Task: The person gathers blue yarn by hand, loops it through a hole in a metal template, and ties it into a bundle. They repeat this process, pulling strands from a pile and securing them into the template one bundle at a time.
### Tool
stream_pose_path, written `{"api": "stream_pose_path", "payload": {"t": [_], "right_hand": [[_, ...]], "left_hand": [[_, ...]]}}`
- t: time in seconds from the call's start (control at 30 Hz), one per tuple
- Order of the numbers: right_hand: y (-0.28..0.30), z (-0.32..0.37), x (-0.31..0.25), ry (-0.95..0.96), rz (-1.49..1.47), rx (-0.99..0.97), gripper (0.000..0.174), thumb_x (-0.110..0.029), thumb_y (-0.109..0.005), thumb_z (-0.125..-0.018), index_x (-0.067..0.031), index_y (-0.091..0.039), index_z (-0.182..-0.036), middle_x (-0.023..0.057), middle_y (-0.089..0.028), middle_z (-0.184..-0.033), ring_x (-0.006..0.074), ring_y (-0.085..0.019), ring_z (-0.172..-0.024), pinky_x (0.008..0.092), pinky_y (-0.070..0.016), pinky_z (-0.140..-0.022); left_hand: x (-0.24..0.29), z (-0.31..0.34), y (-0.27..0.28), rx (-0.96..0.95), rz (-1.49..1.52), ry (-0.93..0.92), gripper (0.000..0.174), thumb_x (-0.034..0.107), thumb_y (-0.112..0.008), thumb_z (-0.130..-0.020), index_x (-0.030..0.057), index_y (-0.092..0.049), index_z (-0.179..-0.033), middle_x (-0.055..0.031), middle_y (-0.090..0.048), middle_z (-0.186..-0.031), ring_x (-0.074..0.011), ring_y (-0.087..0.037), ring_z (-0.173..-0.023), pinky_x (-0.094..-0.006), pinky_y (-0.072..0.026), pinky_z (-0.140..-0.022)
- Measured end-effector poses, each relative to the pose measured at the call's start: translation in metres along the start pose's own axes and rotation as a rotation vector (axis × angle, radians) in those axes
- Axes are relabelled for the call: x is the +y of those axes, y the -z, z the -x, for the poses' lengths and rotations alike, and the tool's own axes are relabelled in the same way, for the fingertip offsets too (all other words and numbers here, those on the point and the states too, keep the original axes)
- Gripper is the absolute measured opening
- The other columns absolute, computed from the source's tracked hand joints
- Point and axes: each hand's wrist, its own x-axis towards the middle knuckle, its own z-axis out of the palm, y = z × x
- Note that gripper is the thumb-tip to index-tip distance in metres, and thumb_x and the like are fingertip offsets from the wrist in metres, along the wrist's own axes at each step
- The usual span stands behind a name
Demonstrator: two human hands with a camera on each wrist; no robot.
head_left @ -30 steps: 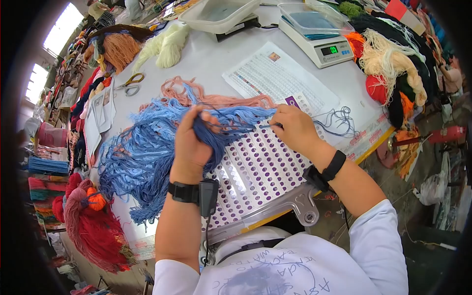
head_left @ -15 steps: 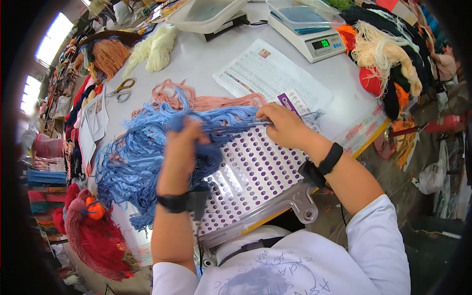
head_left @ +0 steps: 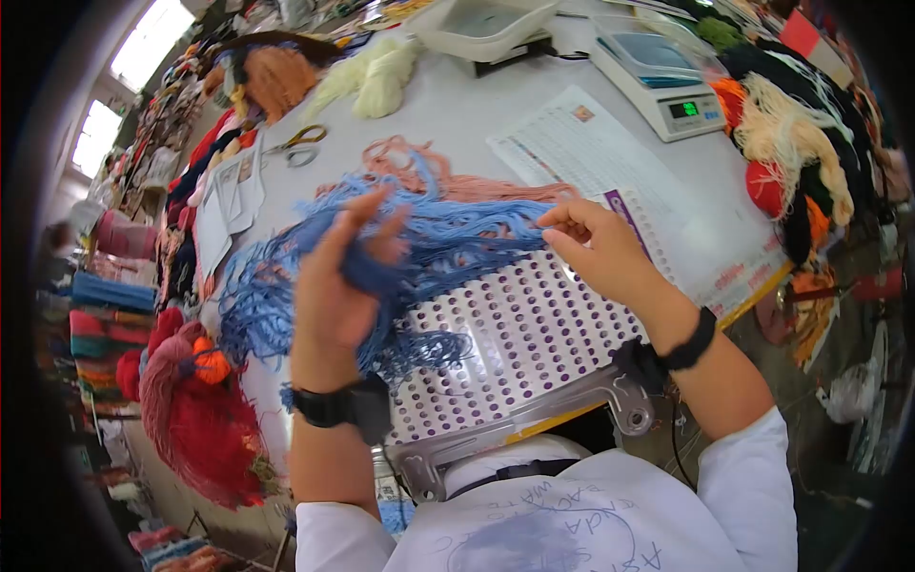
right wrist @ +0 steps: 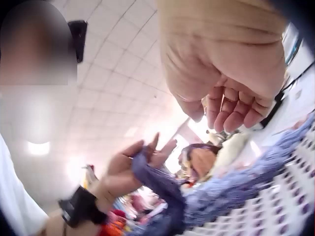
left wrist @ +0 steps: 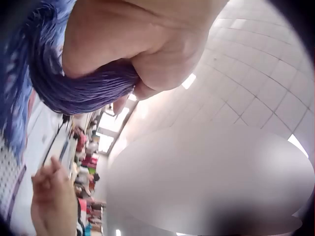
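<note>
A dark blue yarn hank [left wrist: 88, 93] loops through my left hand [head_left: 329, 300], held between thumb and fingers and hanging toward the table. In the right wrist view that hank [right wrist: 165, 189] crosses the palm side of the hand. Under it spreads a heap of lighter blue yarn [head_left: 457, 229], with salmon-pink yarn [head_left: 505, 186] along its far side. Near the heap's right end is my right hand [head_left: 610, 248], its fingers loosely bent; the right wrist view shows no yarn in those fingers [right wrist: 231, 110].
A white sheet with rows of purple dots [head_left: 515, 334] lies beneath, along the near edge by a clear clip [head_left: 629, 405]. Beyond are a printed chart [head_left: 572, 143], a digital scale [head_left: 667, 105], a white tray [head_left: 486, 29], scissors [head_left: 305, 138] and cream yarn [head_left: 386, 81]. Red yarn [head_left: 205, 419] hangs at left.
The right hand no longer pinches the dark strands; its fingers have come away from them. The left hand keeps the dark blue hank while moving and turning. The head view has shifted.
</note>
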Motion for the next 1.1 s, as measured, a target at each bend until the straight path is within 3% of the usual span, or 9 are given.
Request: {"api": "stream_pose_path", "payload": {"t": [0.03, 0.1, 0.17, 0.23, 0.33, 0.47, 0.53, 0.87, 1.1], "right_hand": [[-0.004, 0.006, -0.024, -0.046, -0.192, -0.016, 0.021, -0.016, -0.065, -0.079, -0.0032, -0.064, -0.096, 0.0056, -0.062, -0.082, 0.0126, -0.058, -0.074, 0.0263, -0.0459, -0.068], [-0.019, 0.016, -0.052, 0.134, -0.307, -0.030, 0.023, -0.017, -0.067, -0.080, 0.0001, -0.065, -0.095, 0.0041, -0.061, -0.078, 0.0090, -0.056, -0.071, 0.0244, -0.0453, -0.065], [-0.022, 0.022, -0.074, 0.131, -0.353, -0.129, 0.020, -0.014, -0.065, -0.082, -0.0010, -0.064, -0.098, 0.0028, -0.061, -0.082, 0.0079, -0.056, -0.074, 0.0228, -0.0450, -0.068], [-0.030, 0.026, -0.081, 0.130, -0.404, -0.232, 0.019, -0.010, -0.063, -0.083, -0.0021, -0.064, -0.100, 0.0016, -0.060, -0.086, 0.0068, -0.056, -0.077, 0.0211, -0.0447, -0.071], [-0.039, 0.029, -0.082, -0.132, -0.677, -0.171, 0.014, -0.011, -0.064, -0.083, 0.0009, -0.065, -0.090, 0.0036, -0.061, -0.076, 0.0077, -0.055, -0.064, 0.0205, -0.0432, -0.060], [-0.040, 0.035, -0.080, -0.143, -0.757, -0.237, 0.013, -0.010, -0.061, -0.084, 0.0015, -0.064, -0.088, 0.0031, -0.061, -0.079, 0.0077, -0.055, -0.069, 0.0210, -0.0438, -0.063], [-0.040, 0.035, -0.079, -0.106, -0.756, -0.282, 0.013, -0.011, -0.058, -0.087, 0.0016, -0.063, -0.089, 0.0058, -0.063, -0.086, 0.0122, -0.059, -0.080, 0.0267, -0.0479, -0.076], [-0.046, 0.036, -0.088, -0.138, -0.794, -0.202, 0.016, -0.009, -0.061, -0.085, 0.0019, -0.063, -0.097, 0.0030, -0.062, -0.088, 0.0076, -0.055, -0.079, 0.0218, -0.0449, -0.071], [-0.049, 0.037, -0.079, -0.235, -0.898, -0.212, 0.012, -0.008, -0.060, -0.085, -0.0011, -0.064, -0.093, 0.0008, -0.062, -0.089, 0.0067, -0.052, -0.082, 0.0220, -0.0398, -0.076]], "left_hand": [[-0.007, 0.007, -0.017, -0.137, 0.134, 0.100, 0.039, 0.024, -0.039, -0.095, 0.0007, -0.046, -0.126, -0.0142, -0.038, -0.140, -0.0297, -0.037, -0.128, -0.0357, -0.0439, -0.094], [-0.018, 0.019, -0.040, -0.120, 0.181, 0.134, 0.046, 0.027, -0.037, -0.095, -0.0021, -0.041, -0.131, -0.0178, -0.038, -0.138, -0.0322, -0.038, -0.127, -0.0395, -0.0389, -0.100], [-0.025, 0.026, -0.050, -0.269, 0.187, 0.304, 0.054, 0.030, -0.036, -0.094, -0.0042, -0.035, -0.135, -0.0210, -0.037, -0.138, -0.0334, -0.037, -0.127, -0.0404, -0.0331, -0.104], [-0.032, 0.033, -0.060, -0.246, 0.202, 0.282, 0.058, 0.030, -0.036, -0.092, -0.0065, -0.031, -0.136, -0.0227, -0.039, -0.136, -0.0309, -0.040, -0.126, -0.0396, -0.0300, -0.106], [-0.032, 0.038, -0.053, -0.232, 0.077, 0.273, 0.058, 0.026, -0.035, -0.089, -0.0090, -0.030, -0.136, -0.0204, -0.044, -0.132, -0.0261, -0.047, -0.119, -0.0377, -0.0323, -0.104], [-0.028, 0.041, -0.046, -0.190, 0.113, 0.289, 0.057, 0.027, -0.036, -0.089, -0.0092, -0.035, -0.133, -0.0195, -0.042, -0.134, -0.0259, -0.048, -0.118, -0.0377, -0.0336, -0.103], [-0.027, 0.042, -0.049, -0.158, 0.130, 0.255, 0.054, 0.027, -0.037, -0.089, -0.0094, -0.042, -0.128, -0.0192, -0.041, -0.136, -0.0260, -0.049, -0.118, -0.0380, -0.0343, -0.103], [-0.031, 0.043, -0.043, -0.213, 0.114, 0.235, 0.048, 0.024, -0.038, -0.089, -0.0098, -0.050, -0.121, -0.0191, -0.039, -0.138, -0.0274, -0.043, -0.123, -0.0378, -0.0327, -0.104], [-0.027, 0.048, -0.049, -0.197, -0.173, 0.066, 0.045, 0.022, -0.040, -0.088, -0.0087, -0.055, -0.117, -0.0179, -0.037, -0.140, -0.0266, -0.041, -0.125, -0.0368, -0.0297, -0.105]]}}
